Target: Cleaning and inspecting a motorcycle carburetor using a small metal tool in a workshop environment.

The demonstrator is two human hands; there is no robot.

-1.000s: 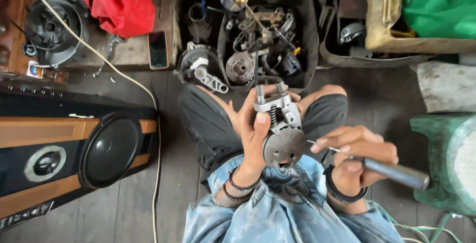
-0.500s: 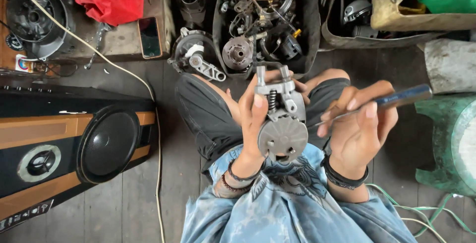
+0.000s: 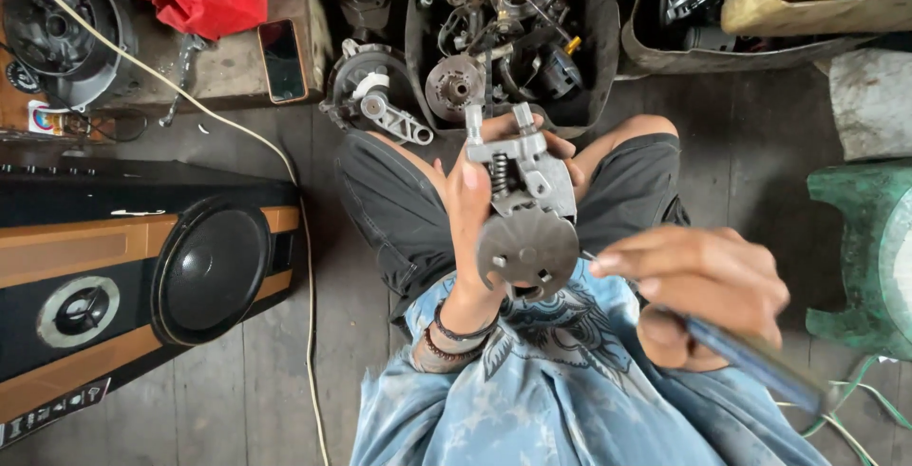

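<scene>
The person is sitting on the wooden floor (image 3: 237,380), and the left hand (image 3: 475,209) is holding a grey metal part (image 3: 525,209) upright over the lap, between the knees. Its long axis is running away from the body: a round toothed disc (image 3: 527,252) is sitting at the near end, with a small coil spring (image 3: 498,173) and a forked bracket pointing toward the tray of parts (image 3: 494,38) beyond. The left fingers are wrapping round the part from its left side and behind, thumb pressing along the front edge beside the spring.

The right hand (image 3: 698,295) is hanging just to the right of the disc and a little lower. Its fingers are pressed together round a blue-handled screwdriver (image 3: 750,357), the handle trailing off to the lower right and blurred. The thin metal tip (image 3: 589,257) is pointing left and is sitting right at the disc's right rim; whether it is actually touching is too fine to call.

A big black and wood speaker (image 3: 142,285) is lying on the floor to the left, well apart from the hands.
</scene>
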